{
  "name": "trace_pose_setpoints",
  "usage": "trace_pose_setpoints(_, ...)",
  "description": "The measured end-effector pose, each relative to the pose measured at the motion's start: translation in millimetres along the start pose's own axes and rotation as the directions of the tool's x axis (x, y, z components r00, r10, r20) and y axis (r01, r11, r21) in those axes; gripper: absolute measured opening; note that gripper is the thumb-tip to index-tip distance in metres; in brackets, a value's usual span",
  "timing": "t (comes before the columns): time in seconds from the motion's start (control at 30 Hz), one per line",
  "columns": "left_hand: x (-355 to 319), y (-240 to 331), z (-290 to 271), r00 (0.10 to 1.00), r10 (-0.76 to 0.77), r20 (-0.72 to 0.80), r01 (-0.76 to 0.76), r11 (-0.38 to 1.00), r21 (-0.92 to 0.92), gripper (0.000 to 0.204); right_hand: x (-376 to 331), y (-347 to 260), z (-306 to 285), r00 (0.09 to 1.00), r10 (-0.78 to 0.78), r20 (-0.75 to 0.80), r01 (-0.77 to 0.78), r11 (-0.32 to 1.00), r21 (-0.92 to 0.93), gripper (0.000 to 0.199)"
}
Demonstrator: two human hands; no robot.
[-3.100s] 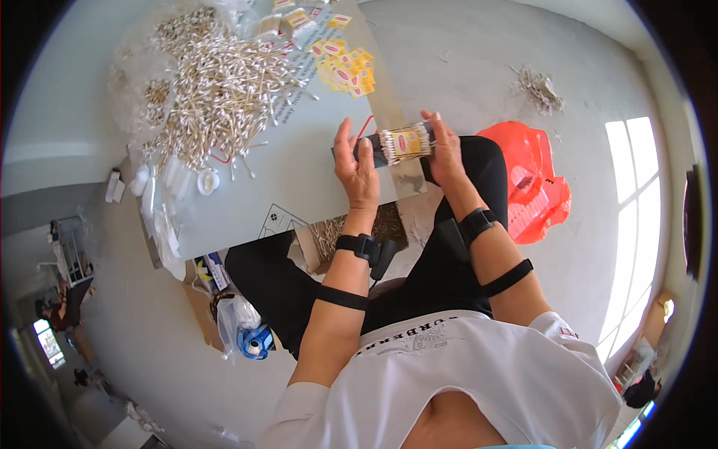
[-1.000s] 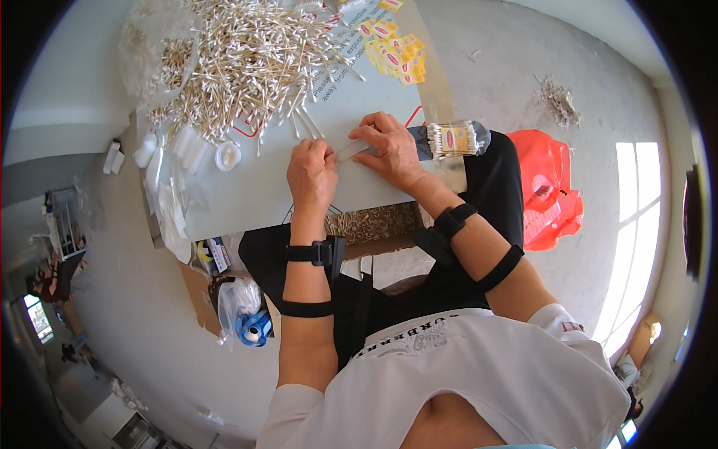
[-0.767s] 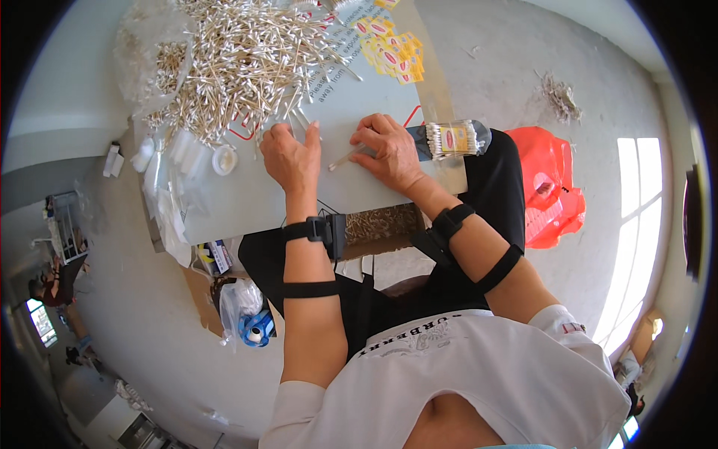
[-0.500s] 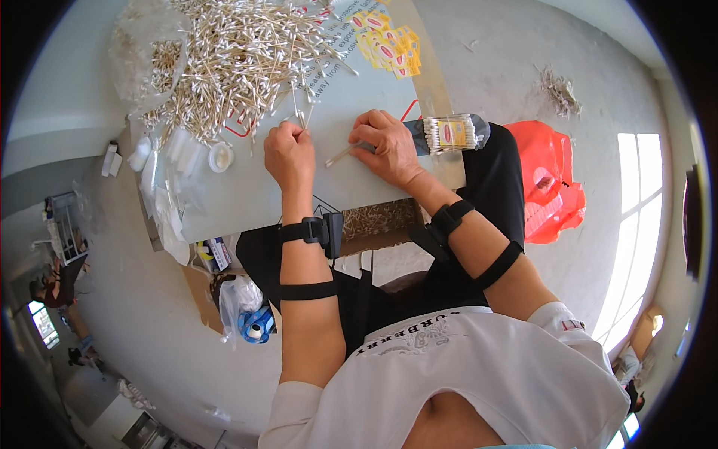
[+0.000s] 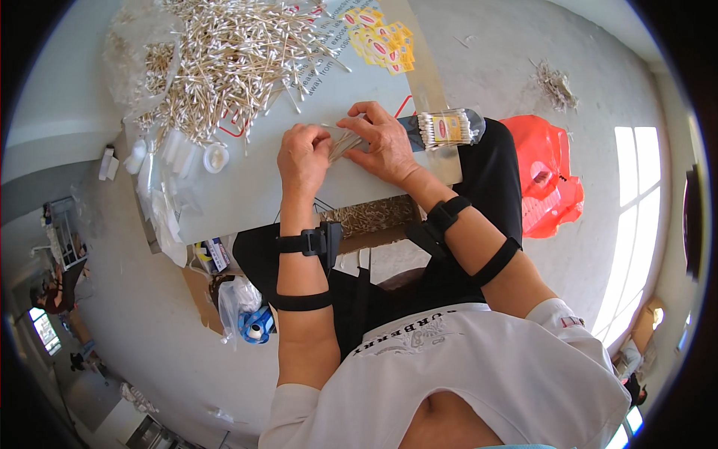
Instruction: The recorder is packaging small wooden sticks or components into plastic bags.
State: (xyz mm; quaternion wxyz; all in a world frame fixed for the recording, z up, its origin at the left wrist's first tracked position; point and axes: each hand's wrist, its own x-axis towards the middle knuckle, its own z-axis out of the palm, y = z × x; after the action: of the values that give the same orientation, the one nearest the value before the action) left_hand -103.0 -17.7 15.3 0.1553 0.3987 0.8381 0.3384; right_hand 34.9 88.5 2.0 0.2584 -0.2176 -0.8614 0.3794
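A few cotton swabs [image 5: 342,144] lie between my two hands over the grey-topped table [image 5: 262,187]. My right hand [image 5: 385,147] is closed round them, thumb below and fingers above. From the left, my left hand [image 5: 304,159] pinches at the same swabs, its fingertips almost touching the right hand's. Its fingers partly hide what it holds. Beyond my left hand spreads a big loose heap of cotton swabs [image 5: 224,67]. Just right of my right hand, a clear pack of swabs with a yellow label [image 5: 446,129] rests on the table's edge.
Yellow printed cards [image 5: 381,43] lie at the table's far side. A small round white tub [image 5: 216,158] and clear plastic bags [image 5: 166,202] sit at the left. Under the tabletop is an open box of swabs [image 5: 366,218]. A red plastic bag [image 5: 542,176] is on the right.
My left hand has moved right, away from the swab heap, to meet the swabs in my right hand. My right hand keeps hold of them nearly in place.
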Motion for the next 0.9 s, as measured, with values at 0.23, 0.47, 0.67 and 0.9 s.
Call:
trace_pose_setpoints(0.23, 25, 7, -1, 0.957, 0.290, 0.028, -0.291, 0.947, 0.136, 0.017, -1, 4, 2, 0.998, -0.007, -0.065, 0.007, 1.000, -0.003, 0.045)
trace_pose_setpoints(0.47, 25, -8, 1, 0.987, 0.159, -0.034, -0.153, 0.979, 0.134, 0.013, -1, 0, 0, 1.000, 0.009, -0.010, -0.009, 1.000, 0.012, 0.037)
trace_pose_setpoints(0.67, 20, -16, 2, 0.985, 0.087, -0.151, -0.057, 0.980, 0.189, 0.013, 0, 6, 2, 0.994, -0.103, -0.028, 0.099, 0.988, -0.115, 0.048)
trace_pose_setpoints(0.9, 9, -10, 4, 0.925, 0.243, -0.293, -0.153, 0.942, 0.298, 0.024, 2, -3, 0, 0.996, -0.061, -0.066, 0.054, 0.993, -0.106, 0.056)
